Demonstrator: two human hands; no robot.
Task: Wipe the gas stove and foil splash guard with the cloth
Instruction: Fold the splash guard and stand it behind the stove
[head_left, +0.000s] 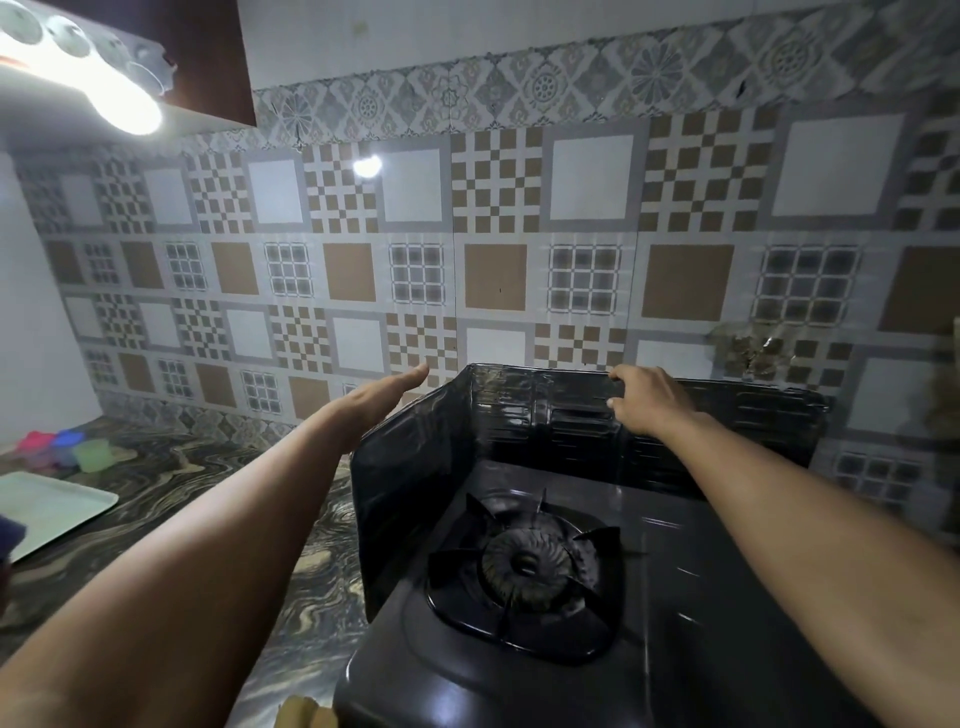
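While right hand (647, 397) curls over splash guard (545, 410) top edge, left hand (376, 397) flat, fingers straight, beside guard.

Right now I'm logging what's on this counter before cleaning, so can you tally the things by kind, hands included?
Hands: 2, left hand and right hand
Gas stove: 1
Burner: 1
Foil splash guard: 1
White tray: 1
Coloured containers: a blurred cluster, count unclear, taken as 1
Cloth: 0 visible
Total: 7
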